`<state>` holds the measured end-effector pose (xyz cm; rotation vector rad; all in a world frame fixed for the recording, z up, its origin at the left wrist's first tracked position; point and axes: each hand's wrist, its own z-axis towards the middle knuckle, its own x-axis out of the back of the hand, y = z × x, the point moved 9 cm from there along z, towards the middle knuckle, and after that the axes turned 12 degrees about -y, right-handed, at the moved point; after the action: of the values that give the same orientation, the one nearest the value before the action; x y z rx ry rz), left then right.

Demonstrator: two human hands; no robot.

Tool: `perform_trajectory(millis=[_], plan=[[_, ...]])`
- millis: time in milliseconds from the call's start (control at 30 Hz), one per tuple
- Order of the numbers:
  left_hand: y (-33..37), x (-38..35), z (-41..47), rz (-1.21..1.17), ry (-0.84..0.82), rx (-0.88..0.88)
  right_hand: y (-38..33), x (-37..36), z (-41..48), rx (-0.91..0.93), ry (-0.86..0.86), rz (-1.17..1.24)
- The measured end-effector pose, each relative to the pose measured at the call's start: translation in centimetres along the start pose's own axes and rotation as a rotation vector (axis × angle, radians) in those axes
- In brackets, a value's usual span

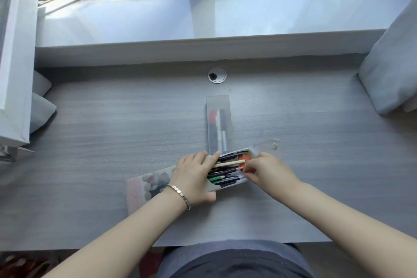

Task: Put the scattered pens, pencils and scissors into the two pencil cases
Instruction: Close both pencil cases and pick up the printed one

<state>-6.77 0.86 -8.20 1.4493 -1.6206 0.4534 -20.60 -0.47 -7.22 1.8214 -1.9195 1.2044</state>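
A printed pencil case (pixel 144 184) with a pebble picture lies slanted on the grey desk (pixel 90 124). Its open right end holds several pens and pencils (pixel 228 172), among them a wooden pencil and a green one. My left hand (pixel 195 175) grips the case near its mouth, with the fingers over the pencils. My right hand (pixel 268 170) pinches a pencil tip at the case's right edge. Behind it, a clear pencil case (pixel 219 124) lies lengthwise with a red marker and two pens inside.
A clear plastic flap with a snap button (pixel 274 145) lies right of the clear case. A round cable hole (pixel 217 75) sits at the desk's back edge. A grey cushion (pixel 390 70) leans at the right, white frames at the left, and a windowsill behind.
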Motion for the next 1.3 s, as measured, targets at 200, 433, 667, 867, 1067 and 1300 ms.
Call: perform_trajectory(millis=[200,433,667,867,1067,1300], plan=[[0.0,0.1,0.0,0.027,0.004,0.000,-0.2,-0.2,0.4,0.004,0.068,0.122],[0.2,0.2,-0.1,0.030,0.024,-0.017,0.7,1.4,-0.3,-0.040,0.139,0.253],[0.7,0.1,-0.8,-0.109,0.116,0.020,1.2,2.0,1.0,-0.162,0.217,0.450],[-0.4,0.5,-1.7,-0.170,0.146,0.077,1.2,2.2,1.4,-0.217,0.264,0.249],[-0.4,0.6,-1.7,-0.061,0.109,0.102,1.6,2.7,1.4,-0.214,0.262,0.248],[-0.6,0.4,-1.7,-0.116,0.099,0.135,1.7,2.5,2.1,-0.260,0.179,0.506]])
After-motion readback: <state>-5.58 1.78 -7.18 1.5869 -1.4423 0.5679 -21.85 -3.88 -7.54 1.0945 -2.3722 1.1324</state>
